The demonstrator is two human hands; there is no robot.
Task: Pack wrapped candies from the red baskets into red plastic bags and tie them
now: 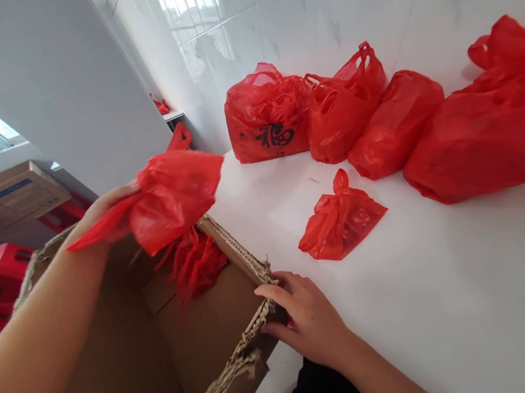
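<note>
"What's in the left hand?"
"A red bag, held above the far part of the box (its fingertips are mostly hidden)."
"And the right hand?"
"Gripping the box's torn corner."
"Anything in the box?"
"A red bundle, below the held bag."
"And right of the box?"
"A knotted bag on the bench; farther from the box, fuller bags stand along the wall."
</note>
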